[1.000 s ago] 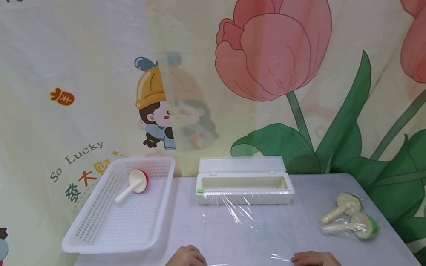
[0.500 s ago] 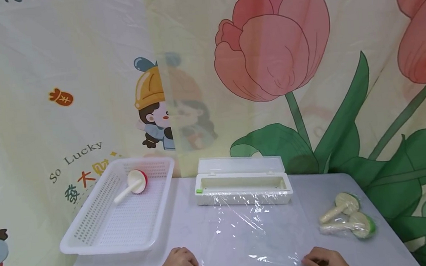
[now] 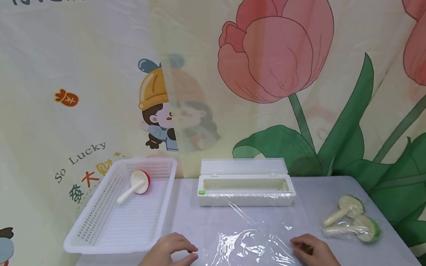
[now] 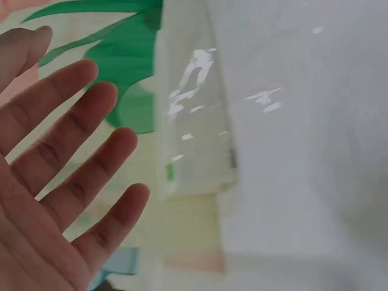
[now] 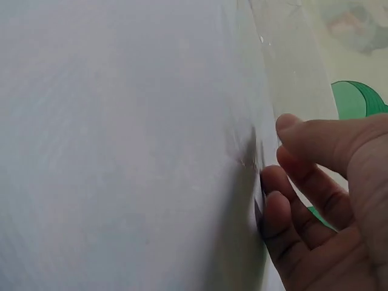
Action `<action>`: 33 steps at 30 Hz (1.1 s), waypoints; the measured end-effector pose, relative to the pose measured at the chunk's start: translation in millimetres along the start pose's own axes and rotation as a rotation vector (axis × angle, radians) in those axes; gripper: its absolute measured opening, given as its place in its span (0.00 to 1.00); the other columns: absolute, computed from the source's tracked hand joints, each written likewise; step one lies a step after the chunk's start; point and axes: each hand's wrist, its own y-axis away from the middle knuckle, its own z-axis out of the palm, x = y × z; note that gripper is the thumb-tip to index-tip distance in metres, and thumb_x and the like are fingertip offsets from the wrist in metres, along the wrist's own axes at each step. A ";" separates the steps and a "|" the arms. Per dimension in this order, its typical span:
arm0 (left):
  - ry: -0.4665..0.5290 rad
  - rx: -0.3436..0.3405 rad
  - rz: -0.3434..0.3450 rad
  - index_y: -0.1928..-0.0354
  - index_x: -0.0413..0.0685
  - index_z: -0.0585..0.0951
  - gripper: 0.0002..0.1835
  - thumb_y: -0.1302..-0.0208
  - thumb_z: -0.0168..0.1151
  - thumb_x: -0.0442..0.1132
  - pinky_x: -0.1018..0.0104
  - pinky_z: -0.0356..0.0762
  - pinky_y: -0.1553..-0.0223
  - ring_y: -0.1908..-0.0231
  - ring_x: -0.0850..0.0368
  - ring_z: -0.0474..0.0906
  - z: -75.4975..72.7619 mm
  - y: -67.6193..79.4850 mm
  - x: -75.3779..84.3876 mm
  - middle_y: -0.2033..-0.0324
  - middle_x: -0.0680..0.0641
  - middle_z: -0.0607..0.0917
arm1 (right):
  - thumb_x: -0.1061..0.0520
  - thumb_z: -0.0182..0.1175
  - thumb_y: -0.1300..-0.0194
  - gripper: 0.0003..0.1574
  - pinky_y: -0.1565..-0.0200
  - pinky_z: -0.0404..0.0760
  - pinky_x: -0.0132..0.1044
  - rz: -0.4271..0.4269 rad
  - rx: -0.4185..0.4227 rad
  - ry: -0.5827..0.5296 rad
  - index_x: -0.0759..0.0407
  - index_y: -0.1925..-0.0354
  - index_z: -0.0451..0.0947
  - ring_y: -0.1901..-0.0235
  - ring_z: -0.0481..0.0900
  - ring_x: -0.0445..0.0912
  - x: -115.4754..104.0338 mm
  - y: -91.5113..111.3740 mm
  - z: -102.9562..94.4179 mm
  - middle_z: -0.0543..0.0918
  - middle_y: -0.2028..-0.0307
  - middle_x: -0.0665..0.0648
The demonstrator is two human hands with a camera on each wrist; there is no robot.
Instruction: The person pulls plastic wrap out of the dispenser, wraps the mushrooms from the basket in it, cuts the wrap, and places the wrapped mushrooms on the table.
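A clear sheet of cling film [image 3: 247, 249] stretches over the table from a long white dispenser box [image 3: 246, 200] with a raised lid [image 3: 243, 165]. To the left of the sheet is my left hand [image 3: 163, 260], thumb and index finger spread apart and holding nothing. The left wrist view shows that hand's fingers [image 4: 73, 130] splayed. My right hand [image 3: 317, 253] sits at the sheet's right edge, fingers loosely bent. In the right wrist view, its thumb [image 5: 315, 142] stands apart from the fingertips, and whether they touch the film is unclear.
A white perforated basket [image 3: 117, 245] at the left holds a red-and-white toy with a handle [image 3: 138, 183]. Two green-and-cream toys with handles, a rear one [image 3: 349, 207] and a front one [image 3: 364, 227] in clear wrap, lie at the right. A printed cloth [image 3: 187, 24] hangs behind.
My left hand has let go of the film and moved left and up, its fingers opening. My right hand's fingers have loosened at the film's edge. The film now lies lower and more crumpled.
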 end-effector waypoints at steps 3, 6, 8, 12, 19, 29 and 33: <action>-0.006 0.020 -0.007 0.58 0.61 0.88 0.09 0.37 0.73 0.38 0.78 0.78 0.56 0.62 0.67 0.83 -26.9 -13.7 3.5 0.63 0.63 0.88 | 0.61 0.75 0.43 0.13 0.66 0.79 0.29 0.075 -0.023 0.042 0.54 0.57 0.87 0.68 0.76 0.35 -0.8 -3.4 3.7 0.84 0.63 0.48; -0.036 0.029 -0.043 0.56 0.61 0.89 0.11 0.38 0.73 0.36 0.76 0.79 0.58 0.62 0.66 0.84 -53.9 -27.0 2.4 0.63 0.63 0.88 | 0.62 0.75 0.44 0.12 0.67 0.77 0.30 0.130 -0.041 0.090 0.53 0.59 0.88 0.67 0.74 0.39 -1.4 -6.4 6.5 0.82 0.64 0.48; -0.066 0.037 -0.063 0.56 0.61 0.89 0.12 0.39 0.74 0.35 0.77 0.79 0.59 0.63 0.67 0.84 -69.8 -34.5 -1.8 0.63 0.63 0.89 | 0.62 0.75 0.44 0.11 0.68 0.76 0.30 0.153 -0.041 0.113 0.53 0.60 0.88 0.67 0.74 0.40 -1.4 -7.4 7.8 0.81 0.64 0.48; -0.153 0.085 -0.068 0.57 0.58 0.89 0.15 0.45 0.76 0.32 0.80 0.77 0.57 0.64 0.65 0.85 -94.5 -46.3 -17.0 0.64 0.61 0.90 | 0.63 0.75 0.44 0.11 0.68 0.76 0.30 0.147 -0.041 0.120 0.54 0.61 0.89 0.68 0.73 0.40 -0.3 -7.0 8.0 0.80 0.65 0.49; -0.254 0.165 -0.103 0.57 0.50 0.89 0.17 0.51 0.78 0.29 0.84 0.76 0.56 0.65 0.63 0.84 -124.6 -60.1 -46.0 0.65 0.56 0.89 | 0.61 0.76 0.43 0.12 0.67 0.77 0.29 0.086 -0.055 0.089 0.54 0.59 0.89 0.69 0.72 0.36 2.1 -4.6 4.7 0.79 0.65 0.49; -0.314 0.196 -0.139 0.53 0.43 0.88 0.20 0.50 0.78 0.29 0.78 0.80 0.60 0.63 0.55 0.85 -140.8 -79.4 -79.7 0.63 0.49 0.91 | 0.59 0.76 0.43 0.13 0.67 0.78 0.29 0.077 -0.071 0.081 0.56 0.58 0.89 0.68 0.73 0.35 6.6 -5.1 4.9 0.80 0.64 0.49; -0.308 0.232 -0.171 0.52 0.43 0.88 0.19 0.48 0.78 0.29 0.79 0.79 0.60 0.63 0.52 0.85 -143.1 -84.7 -92.5 0.62 0.46 0.91 | 0.60 0.76 0.43 0.13 0.67 0.78 0.30 0.120 -0.064 0.079 0.57 0.58 0.90 0.68 0.74 0.38 4.0 -6.4 5.9 0.80 0.64 0.50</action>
